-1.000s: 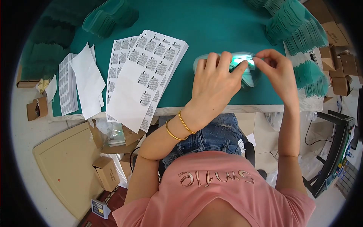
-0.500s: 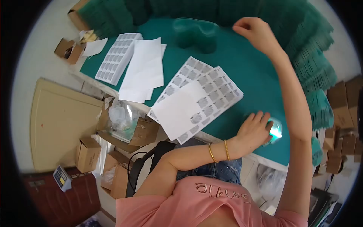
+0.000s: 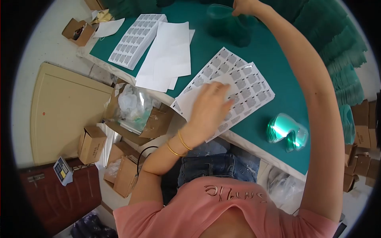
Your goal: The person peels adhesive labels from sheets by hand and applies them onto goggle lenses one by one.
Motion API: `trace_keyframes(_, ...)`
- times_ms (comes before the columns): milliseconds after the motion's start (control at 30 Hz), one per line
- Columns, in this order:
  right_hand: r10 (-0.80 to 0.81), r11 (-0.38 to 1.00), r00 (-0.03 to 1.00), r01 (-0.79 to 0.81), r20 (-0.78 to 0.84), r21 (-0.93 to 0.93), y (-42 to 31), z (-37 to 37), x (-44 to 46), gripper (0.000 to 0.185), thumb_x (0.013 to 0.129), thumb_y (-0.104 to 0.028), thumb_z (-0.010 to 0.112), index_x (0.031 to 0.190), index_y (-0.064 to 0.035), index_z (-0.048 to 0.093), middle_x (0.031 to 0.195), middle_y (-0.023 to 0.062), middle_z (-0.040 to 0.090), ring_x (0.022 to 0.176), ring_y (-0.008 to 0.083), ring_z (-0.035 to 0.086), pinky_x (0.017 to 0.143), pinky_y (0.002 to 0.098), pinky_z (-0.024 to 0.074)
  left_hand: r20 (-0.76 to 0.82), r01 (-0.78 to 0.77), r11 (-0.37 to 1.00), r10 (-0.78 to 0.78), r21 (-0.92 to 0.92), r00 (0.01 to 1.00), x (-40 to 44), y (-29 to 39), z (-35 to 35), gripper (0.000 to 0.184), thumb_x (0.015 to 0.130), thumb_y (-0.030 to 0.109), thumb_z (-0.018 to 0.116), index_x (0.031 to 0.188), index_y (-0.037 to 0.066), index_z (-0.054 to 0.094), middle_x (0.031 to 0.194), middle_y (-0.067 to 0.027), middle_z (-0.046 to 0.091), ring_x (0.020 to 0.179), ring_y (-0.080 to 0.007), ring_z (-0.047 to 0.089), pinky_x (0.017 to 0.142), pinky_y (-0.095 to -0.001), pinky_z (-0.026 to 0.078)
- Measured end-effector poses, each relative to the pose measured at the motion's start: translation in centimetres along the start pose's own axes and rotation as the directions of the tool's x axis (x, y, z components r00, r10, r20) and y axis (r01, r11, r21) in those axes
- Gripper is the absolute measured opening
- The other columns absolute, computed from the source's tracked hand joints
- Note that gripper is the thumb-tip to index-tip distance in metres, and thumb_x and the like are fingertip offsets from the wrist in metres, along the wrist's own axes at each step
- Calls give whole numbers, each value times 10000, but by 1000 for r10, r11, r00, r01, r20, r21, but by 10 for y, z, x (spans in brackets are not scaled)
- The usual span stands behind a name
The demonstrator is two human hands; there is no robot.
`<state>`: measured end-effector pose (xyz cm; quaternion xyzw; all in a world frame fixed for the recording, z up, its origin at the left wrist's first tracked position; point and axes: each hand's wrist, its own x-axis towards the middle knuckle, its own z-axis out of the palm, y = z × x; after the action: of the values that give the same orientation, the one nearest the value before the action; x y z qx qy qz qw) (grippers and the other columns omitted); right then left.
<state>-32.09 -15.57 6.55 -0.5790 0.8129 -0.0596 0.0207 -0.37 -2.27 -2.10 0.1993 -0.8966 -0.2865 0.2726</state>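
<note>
My left hand (image 3: pixel 210 103), blurred by motion, is over a blank white sheet (image 3: pixel 192 97) on fanned sheets of printed grey labels (image 3: pixel 254 89). Its fingers and thumb are apart, with nothing seen in them. At the top edge of the view, my right hand (image 3: pixel 247 7) has its fingers pinched on the rim of a goggle-shaped plastic piece (image 3: pixel 222 12), at a dark green, see-through stack of such pieces (image 3: pixel 234 33). How many it grips is unclear. Another shiny stack of goggle-shaped pieces (image 3: pixel 278 129) lies near the table's front edge, beside my right forearm.
Plain white papers (image 3: pixel 170 51) and a thick pile of printed sheets (image 3: pixel 135 41) lie on the left of the green table (image 3: pixel 262 51). Rows of green stacked pieces (image 3: pixel 337 43) line its back and right. An open carton with plastic bags (image 3: pixel 158 125) stands against the front edge.
My left hand has left the shiny stack at the front and moved left over the sheets. My right hand has come to the rim of the back stack. The view has shifted.
</note>
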Motion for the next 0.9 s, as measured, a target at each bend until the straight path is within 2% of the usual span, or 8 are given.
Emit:
trace_keyframes(200, 94, 990, 994, -86, 65, -111, -13, -8, 1, 366, 663, -221, 824, 923, 15, 720, 965, 222, 698, 949, 341, 677, 788, 433, 559, 163, 115, 988, -130, 102, 978, 10, -29, -11, 623, 727, 153, 784, 1259, -35, 518, 1213, -190, 496, 1100, -362, 459, 971, -388, 416)
trace_keyframes(400, 97, 989, 992, -87, 78, -122, -13, -15, -5, 359, 660, -216, 825, 917, 14, 727, 934, 215, 704, 903, 328, 689, 762, 412, 563, 335, 124, 966, -197, 227, 922, 48, -32, 0, 698, 661, 206, 836, 1227, -62, 527, 1129, -223, 574, 1052, -369, 544, 947, -378, 449)
trace_keyframes(433, 14, 992, 995, -2, 100, -128, -6, -12, 2, 335, 651, -208, 826, 892, 6, 734, 905, 202, 709, 870, 322, 695, 748, 409, 566, 332, 119, 965, -194, 233, 923, 53, -37, 2, 698, 661, 206, 836, 1227, -62, 527, 1129, -223, 574, 1052, -369, 544, 947, -378, 449)
trace_keyframes(500, -66, 988, 990, 82, 122, -130, -5, -15, 1, 311, 643, -201, 828, 866, -2, 741, 875, 189, 715, 836, 315, 700, 734, 407, 568, 419, 158, 985, -173, 71, 891, 59, -45, 6, 705, 605, 243, 875, 1153, -49, 542, 1019, -255, 635, 946, -379, 632, 837, -394, 519)
trace_keyframes(700, 114, 993, 987, -115, 114, 1, -5, -19, -11, 332, 653, -254, 810, 875, -16, 747, 867, 151, 723, 794, 288, 705, 700, 390, 565, 421, 191, 980, -198, 59, 885, 60, -43, 7, 714, 619, 206, 855, 1190, -53, 513, 1043, -243, 651, 979, -347, 651, 849, -374, 525)
trace_keyframes(800, 8, 999, 989, -2, 151, -40, 13, -9, -5, 330, 671, -256, 793, 878, -5, 743, 876, 164, 720, 820, 288, 701, 716, 397, 560, 407, 176, 983, -183, 53, 895, 59, -42, 7, 666, 647, 209, 831, 1180, -47, 526, 1056, -228, 653, 996, -342, 647, 859, -384, 519)
trace_keyframes(867, -558, 809, 827, 560, -68, 177, 37, -6, -15, 319, 690, -252, 780, 885, -2, 743, 885, 171, 717, 862, 293, 694, 741, 415, 550, 418, 214, 976, -211, 40, 884, 62, -46, 6, 640, 666, 219, 816, 1177, -44, 536, 1059, -225, 654, 1003, -340, 645, 862, -386, 516)
trace_keyframes(900, -557, 810, 828, 560, -68, 175, 23, -12, -18, 319, 690, -252, 780, 885, -2, 743, 885, 171, 717, 862, 293, 694, 741, 415, 550, 432, 252, 967, -238, 25, 870, 63, -47, 5, 615, 684, 230, 801, 1174, -41, 545, 1061, -221, 655, 1010, -339, 642, 865, -388, 513)
